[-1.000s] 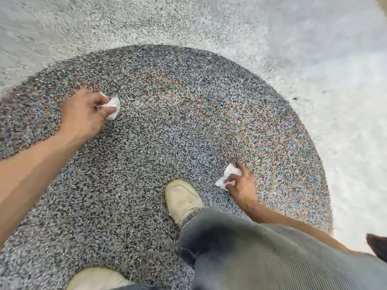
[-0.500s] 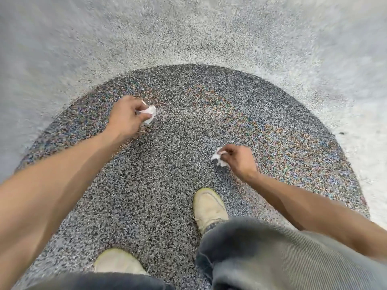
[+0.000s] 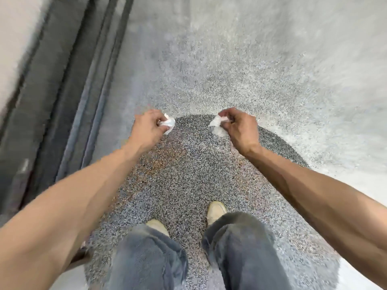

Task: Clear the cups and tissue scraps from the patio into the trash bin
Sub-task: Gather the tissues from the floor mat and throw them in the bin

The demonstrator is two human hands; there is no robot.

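I see left hand (image 3: 146,127) pinching a crumpled tissue scrap (image 3: 168,123), right hand (image 3: 238,128) pinching another scrap (image 3: 217,127); both above the dark speckled floor patch (image 3: 184,174).

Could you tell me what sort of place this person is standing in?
Probably an outdoor patio: speckled pebble-finish paving underfoot, with a dark sliding-door track along one side. Each hand holds a tissue scrap, left and right.

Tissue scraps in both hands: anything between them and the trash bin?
Cannot say: no bin is in view. The left hand and right hand each pinch a tissue scrap over bare speckled floor.
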